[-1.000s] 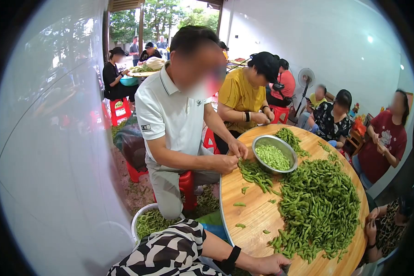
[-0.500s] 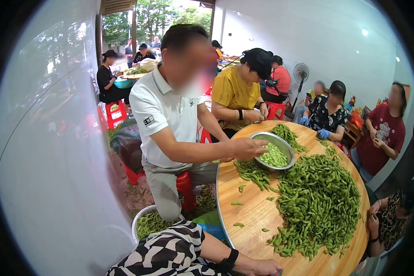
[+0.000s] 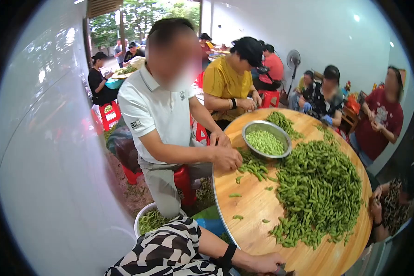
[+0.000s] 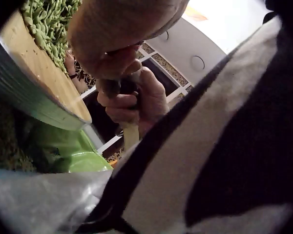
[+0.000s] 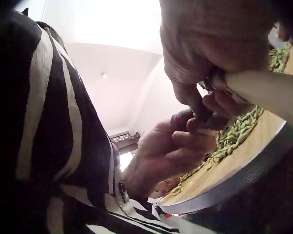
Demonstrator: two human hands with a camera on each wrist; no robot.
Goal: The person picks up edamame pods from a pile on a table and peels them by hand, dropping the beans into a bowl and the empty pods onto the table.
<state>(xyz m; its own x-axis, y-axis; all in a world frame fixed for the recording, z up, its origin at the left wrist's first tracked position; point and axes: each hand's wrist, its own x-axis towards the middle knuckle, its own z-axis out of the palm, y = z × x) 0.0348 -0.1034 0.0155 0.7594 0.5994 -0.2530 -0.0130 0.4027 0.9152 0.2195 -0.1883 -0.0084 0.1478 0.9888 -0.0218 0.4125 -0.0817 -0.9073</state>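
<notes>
Both of my hands meet at the table's near edge. In the head view my left hand point(image 3: 264, 263), with a black wrist band, shows at the bottom, fingers curled. The right wrist view shows this left hand point(image 5: 168, 151) from below, with a dark covering on a digit. Its fingertips meet those of my right hand point(image 5: 217, 44); I cannot tell what lies between them. My right hand grips a pale, handle-like stick point(image 5: 263, 90), which also sticks out below the right hand point(image 4: 139, 100) in the left wrist view. A heap of green soybean pods point(image 3: 317, 193) lies nearby.
A metal bowl point(image 3: 287, 146) of shelled beans stands on the round wooden table point(image 3: 255, 225). A person in a white shirt point(image 3: 165, 119) works beside it on my left. Other people sit or stand around. A white tub point(image 3: 140, 221) of pods stands on the floor.
The person in white reached a hand over the bowl, then drew it back to the pods at the table edge. The head view shifted slightly. My left hand stays near the same place.
</notes>
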